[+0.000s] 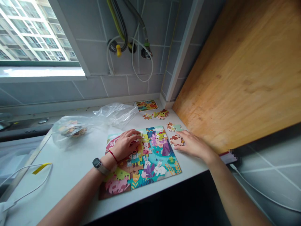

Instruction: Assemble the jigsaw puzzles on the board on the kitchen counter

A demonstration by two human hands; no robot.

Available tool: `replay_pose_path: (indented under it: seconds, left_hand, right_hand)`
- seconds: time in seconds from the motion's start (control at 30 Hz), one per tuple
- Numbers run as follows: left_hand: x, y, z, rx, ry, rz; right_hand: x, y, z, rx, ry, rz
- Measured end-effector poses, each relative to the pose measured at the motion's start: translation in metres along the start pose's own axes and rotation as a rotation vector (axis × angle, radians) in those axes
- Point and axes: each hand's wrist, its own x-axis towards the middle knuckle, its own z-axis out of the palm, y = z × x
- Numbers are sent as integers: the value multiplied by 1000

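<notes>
A colourful animal jigsaw puzzle (150,172) lies on the white counter, with rabbits, a pig and plants on its joined pieces. Across its upper left part rests my left hand (128,143), palm down, fingers stretched over the picture and covering some of it. To the right of the puzzle, my right hand (194,145) has its thumb and fingers around a brown-and-white puzzle piece (176,140) low over the counter. Just beyond that hand are a few loose pieces (171,126), one of them pale green.
Further back lie a small pile of puzzle pieces (161,114) and a printed picture card (147,105). A clear plastic bag (68,130) with pieces inside sits at the left. A wooden panel (244,72) slants along the right; a white cable (35,188) crosses the counter's left end.
</notes>
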Motion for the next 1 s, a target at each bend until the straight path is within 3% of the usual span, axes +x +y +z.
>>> replay_pose_path:
  seconds: [0.13,0.43,0.8,1.0]
  left_hand:
    - [1,-1,0,-12,-5,4]
    - [1,-5,1,38,11,5]
    - [7,-1,-3,-72,138,40]
    - [5,12,-16,-142,97,113]
  right_hand:
    - [-18,4,19,77,108,-32]
    - [-38,21,55,538,564,-68]
    - [-29,17,55,592,640,-91]
    - [-40,10,54,500,766,-40]
